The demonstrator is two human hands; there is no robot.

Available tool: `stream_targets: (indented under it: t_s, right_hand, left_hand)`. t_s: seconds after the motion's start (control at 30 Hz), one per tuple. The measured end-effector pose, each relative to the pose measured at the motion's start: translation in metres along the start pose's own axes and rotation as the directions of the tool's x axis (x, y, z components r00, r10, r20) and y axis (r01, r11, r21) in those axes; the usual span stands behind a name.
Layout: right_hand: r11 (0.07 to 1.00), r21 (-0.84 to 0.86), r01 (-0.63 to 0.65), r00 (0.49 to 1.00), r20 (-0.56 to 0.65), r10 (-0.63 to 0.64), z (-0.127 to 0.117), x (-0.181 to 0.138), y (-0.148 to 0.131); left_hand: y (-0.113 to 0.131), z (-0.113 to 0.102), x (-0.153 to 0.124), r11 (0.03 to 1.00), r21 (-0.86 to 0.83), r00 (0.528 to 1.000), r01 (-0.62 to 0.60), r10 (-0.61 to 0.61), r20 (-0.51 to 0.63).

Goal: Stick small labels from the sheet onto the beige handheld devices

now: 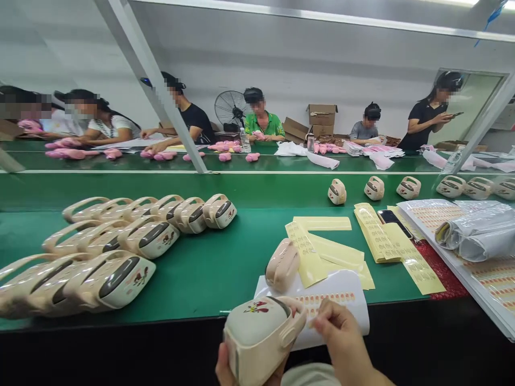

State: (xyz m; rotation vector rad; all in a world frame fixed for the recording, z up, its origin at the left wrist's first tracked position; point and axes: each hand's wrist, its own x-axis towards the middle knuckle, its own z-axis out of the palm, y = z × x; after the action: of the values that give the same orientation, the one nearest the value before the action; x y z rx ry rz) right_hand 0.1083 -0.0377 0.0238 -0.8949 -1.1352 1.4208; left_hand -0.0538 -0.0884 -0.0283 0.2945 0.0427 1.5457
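Cream, rounded plastic case (261, 335), clasped in my left grip (224, 367), might slip if my right grip (341, 338), pinched at three o'clock, contents unclear, bumps it.

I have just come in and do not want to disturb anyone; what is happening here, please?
The person's left hand holds a cream-coloured device with a handle. The right hand is beside that handle, above a white sheet with small labels; whether it holds a label is unclear. Similar devices are in rows at the left, and yellow sheets lie ahead. Across from the person are co-workers, some with pink items before them.
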Motion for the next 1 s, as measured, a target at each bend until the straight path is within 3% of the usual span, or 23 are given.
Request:
stream_targets:
  t_s: [0.1, 0.2, 0.47, 0.57, 0.67, 0.8, 0.87, 0.93, 1.0]
  right_hand:
    - [0.999, -0.038, 0.034, 0.992, 0.124, -0.029, 0.022, -0.005, 0.01]
    - [0.986, -0.136, 0.093, 0.991, 0.112, -0.078, 0.026, -0.006, 0.022]
    - [0.961, -0.231, 0.153, 0.987, 0.092, -0.135, 0.027, -0.006, 0.031]
    - [0.916, -0.323, 0.24, 0.97, 0.054, -0.235, 0.031, -0.006, 0.029]
    - [0.779, -0.483, 0.4, 0.908, 0.091, -0.41, 0.034, -0.006, 0.023]
    - [0.424, -0.699, 0.576, 0.747, 0.238, -0.621, 0.033, -0.006, 0.013]
    - [0.286, -0.752, 0.594, 0.707, 0.317, -0.633, 0.03, -0.004, 0.01]
    - [0.313, -0.762, 0.566, 0.749, 0.317, -0.582, 0.024, 0.0, 0.008]
    - [0.481, -0.722, 0.497, 0.84, 0.261, -0.475, 0.02, 0.003, 0.009]
  left_hand:
    - [-0.009, 0.023, 0.01, 0.997, -0.043, 0.993, 0.062, -0.057, 0.1]
    - [-0.01, 0.032, 0.012, 0.995, -0.067, 0.991, 0.07, -0.062, 0.118]
    - [-0.01, 0.03, 0.01, 0.996, -0.07, 0.997, 0.051, -0.048, 0.054]
    - [-0.01, 0.027, 0.008, 0.997, -0.07, 1.0, 0.017, -0.018, -0.017]
    - [-0.008, 0.025, 0.006, 0.998, -0.059, 0.997, -0.007, 0.003, -0.077]
    - [-0.008, 0.028, 0.006, 0.998, -0.061, 0.997, 0.007, -0.012, -0.079]
    - [-0.008, 0.029, 0.006, 0.996, -0.084, 0.996, 0.032, -0.038, -0.075]
    - [-0.009, 0.027, 0.007, 0.996, -0.081, 0.996, 0.042, -0.048, -0.074]
    - [-0.01, 0.022, 0.008, 0.999, -0.038, 0.997, 0.038, -0.041, -0.06]
